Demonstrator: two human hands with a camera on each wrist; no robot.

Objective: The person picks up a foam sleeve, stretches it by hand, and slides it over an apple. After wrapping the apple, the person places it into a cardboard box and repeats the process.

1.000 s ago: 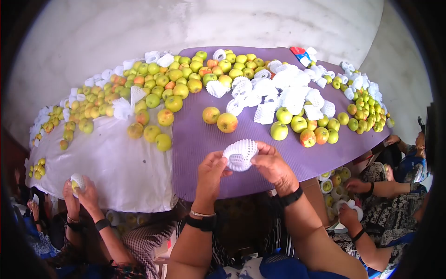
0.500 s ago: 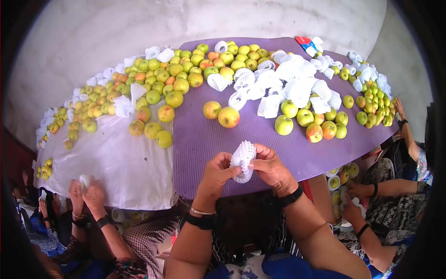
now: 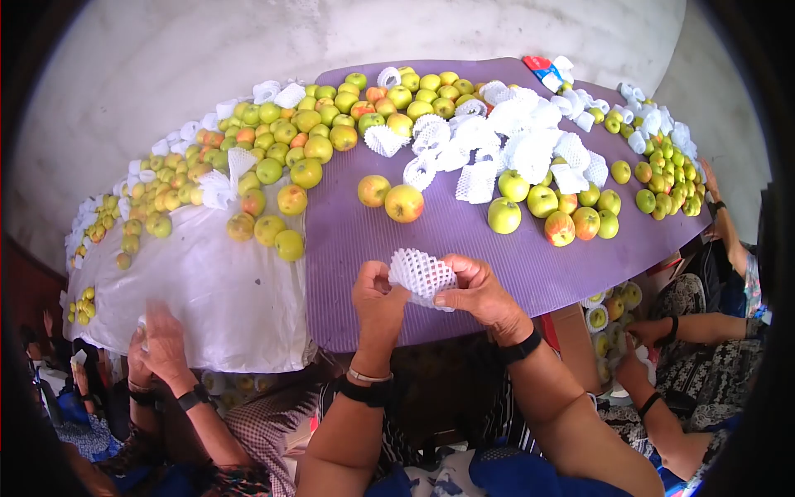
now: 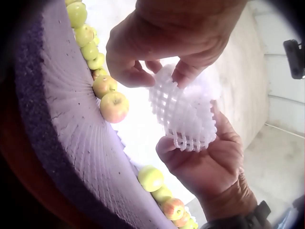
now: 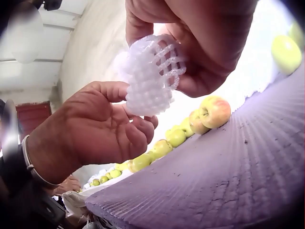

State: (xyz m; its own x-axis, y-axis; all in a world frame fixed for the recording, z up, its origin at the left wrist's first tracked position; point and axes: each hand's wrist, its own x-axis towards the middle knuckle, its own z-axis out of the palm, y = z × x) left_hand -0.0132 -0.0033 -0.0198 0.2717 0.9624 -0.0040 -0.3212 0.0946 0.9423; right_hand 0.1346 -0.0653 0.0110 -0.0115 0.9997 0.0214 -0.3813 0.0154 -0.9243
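A white foam fruit net (image 3: 422, 275) is held up between my two hands above the near edge of the purple mat. My left hand (image 3: 379, 300) pinches its left side, thumb against the mesh. On the other side my right hand (image 3: 487, 300) grips the rim between thumb and fingers. The left wrist view shows the net (image 4: 183, 109) spread into an open mesh cup, and no apple shows inside it. Two yellow-red apples (image 3: 403, 203) lie on the mat beyond my hands.
Loose foam nets (image 3: 530, 132) are heaped on the purple mat (image 3: 356, 273), with green apples (image 3: 504, 215) around them. More apples (image 3: 306, 172) spread left onto white sheeting (image 3: 224, 290). Other people's hands (image 3: 161, 344) work at the left, and a person's forearm (image 3: 700, 328) reaches in at the right.
The foam net has turned and been spread between my hands, from a folded, narrow shape to a wider mesh cup. At the left, another person's hands moved and blur now.
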